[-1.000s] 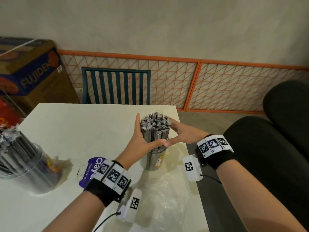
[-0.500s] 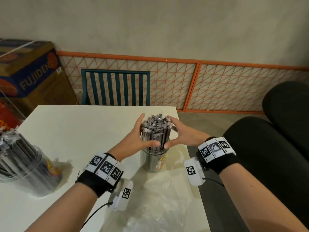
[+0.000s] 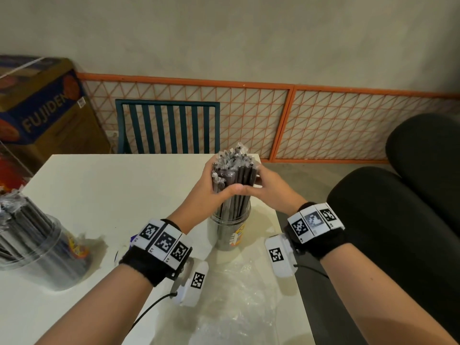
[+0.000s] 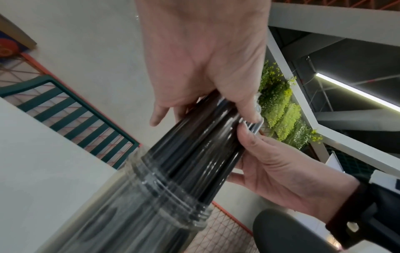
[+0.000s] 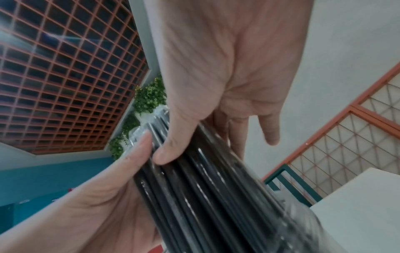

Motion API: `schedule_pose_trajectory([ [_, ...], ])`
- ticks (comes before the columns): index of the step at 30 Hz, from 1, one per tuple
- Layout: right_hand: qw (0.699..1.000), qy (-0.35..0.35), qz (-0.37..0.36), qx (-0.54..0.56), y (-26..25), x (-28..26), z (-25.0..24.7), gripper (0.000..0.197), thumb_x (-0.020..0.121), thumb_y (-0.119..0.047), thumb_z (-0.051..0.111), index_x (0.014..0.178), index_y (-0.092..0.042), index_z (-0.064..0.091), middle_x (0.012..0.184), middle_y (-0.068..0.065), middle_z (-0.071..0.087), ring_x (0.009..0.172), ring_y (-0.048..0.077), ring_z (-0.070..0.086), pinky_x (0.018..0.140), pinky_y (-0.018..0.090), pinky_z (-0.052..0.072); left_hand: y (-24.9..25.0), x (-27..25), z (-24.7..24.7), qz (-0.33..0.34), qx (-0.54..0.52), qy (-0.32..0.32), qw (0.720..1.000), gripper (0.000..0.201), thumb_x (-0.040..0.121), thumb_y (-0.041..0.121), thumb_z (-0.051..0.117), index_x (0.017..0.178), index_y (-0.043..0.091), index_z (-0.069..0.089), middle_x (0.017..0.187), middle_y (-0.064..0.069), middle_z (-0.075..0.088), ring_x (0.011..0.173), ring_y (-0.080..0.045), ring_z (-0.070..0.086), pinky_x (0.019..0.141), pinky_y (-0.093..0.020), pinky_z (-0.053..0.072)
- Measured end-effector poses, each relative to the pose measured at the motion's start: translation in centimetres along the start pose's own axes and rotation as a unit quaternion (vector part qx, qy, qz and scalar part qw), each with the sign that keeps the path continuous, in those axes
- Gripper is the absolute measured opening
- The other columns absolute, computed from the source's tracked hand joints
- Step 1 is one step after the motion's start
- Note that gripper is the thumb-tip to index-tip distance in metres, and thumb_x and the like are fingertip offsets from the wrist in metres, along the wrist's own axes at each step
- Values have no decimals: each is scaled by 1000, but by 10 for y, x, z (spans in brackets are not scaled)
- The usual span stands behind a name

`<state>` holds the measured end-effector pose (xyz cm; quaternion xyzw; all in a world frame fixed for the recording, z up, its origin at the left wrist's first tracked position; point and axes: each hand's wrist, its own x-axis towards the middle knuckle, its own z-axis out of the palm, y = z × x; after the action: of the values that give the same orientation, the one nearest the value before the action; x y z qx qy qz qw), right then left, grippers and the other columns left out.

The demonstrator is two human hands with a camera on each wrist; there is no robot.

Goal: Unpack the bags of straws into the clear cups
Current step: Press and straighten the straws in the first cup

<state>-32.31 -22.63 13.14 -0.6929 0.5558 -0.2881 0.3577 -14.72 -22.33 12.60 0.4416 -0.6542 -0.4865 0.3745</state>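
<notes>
The white surface (image 3: 104,195) carries everything, and the cup (image 3: 230,232) near its right edge serves as the landmark. Far to the left of the cup stands a wider clear tub (image 3: 37,250), packed with dark wrapped straws and partly cut off by the frame. Just in front of the cup lies an empty crumpled clear bag (image 3: 231,302). Behind the cup, past the far edge of the surface, a teal chair (image 3: 166,128) stands against an orange lattice panel (image 3: 286,120).

The cup stands upright, clear, with a small orange print on its side. A thick bundle of straws (image 3: 234,175), black and each in clear wrap, rises out of its mouth; the lower ends sit inside, though how deep is hard to tell through the blurred wall.

Above the cup's rim, the left hand (image 3: 206,192) wraps the bundle from the left, thumb across the near side. The right hand (image 3: 271,190) clasps it from the right, thumb meeting the left thumb in front and fingers curled round the back. In the wrist views both palms press on the straws.
</notes>
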Motion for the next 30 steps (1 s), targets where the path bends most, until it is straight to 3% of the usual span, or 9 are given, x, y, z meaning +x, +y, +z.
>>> schedule_pose_trajectory([
  [4,994,-88,58,-18,14,-6,5,111,64,-45,80,150,-23,14,156,-1,28,142,16,27,118,41,25,-9,-11,-3,-39,19,0,999,103,75,26,74,150,23,2,144,4,34,121,3,31,96,-11,29],
  [9,992,-109,49,47,21,-13,7,91,75,-8,77,145,-21,21,139,-17,31,132,0,24,107,10,18,-24,-18,-2,-53,9,-3,999,107,72,28,76,150,25,1,153,2,27,128,3,25,104,-21,24],
  [11,993,-99,47,44,21,-14,9,88,76,-7,76,145,-18,23,136,-17,34,128,-2,26,102,7,22,-27,-18,-1,-51,6,-2,999,106,72,28,75,149,25,2,152,3,28,130,1,27,106,-22,25],
  [16,999,-19,31,30,21,-15,26,89,75,-19,78,146,-19,23,132,-14,43,125,0,37,105,18,29,-27,-14,1,-47,-4,-11,999,106,73,21,76,149,26,2,139,13,30,126,0,32,99,-16,29],
  [18,1000,3,27,7,21,-11,33,80,81,-20,72,145,-18,24,138,-4,47,129,10,42,106,23,33,-25,-11,4,-42,-9,-24,999,110,70,19,78,148,26,2,142,9,31,128,-4,35,102,-19,32],
  [20,999,26,24,-15,19,-5,38,76,81,-24,68,144,-22,26,142,2,46,131,19,43,112,36,33,-20,-7,7,-43,-15,-30,999,114,67,18,81,148,28,1,142,5,33,130,-8,37,107,-26,32],
  [23,998,48,9,-45,9,0,36,84,70,-42,66,142,-28,26,140,0,47,129,20,44,107,49,38,-12,1,4,-42,-35,-12,998,109,69,12,79,147,29,4,135,7,37,123,-7,43,96,-17,38],
  [26,998,-28,18,-61,9,-4,23,102,66,-36,82,147,-22,22,143,3,37,134,17,35,111,35,33,-12,2,-7,-52,-27,-21,998,106,73,13,76,147,28,3,133,4,43,113,-3,49,86,-5,40],
  [30,989,-129,60,-48,26,-11,3,109,67,-32,83,149,-24,12,155,0,21,142,14,19,119,36,19,-22,-12,-13,-90,10,-39,995,116,66,37,77,148,31,-4,154,-2,26,138,-10,27,109,-26,23],
])
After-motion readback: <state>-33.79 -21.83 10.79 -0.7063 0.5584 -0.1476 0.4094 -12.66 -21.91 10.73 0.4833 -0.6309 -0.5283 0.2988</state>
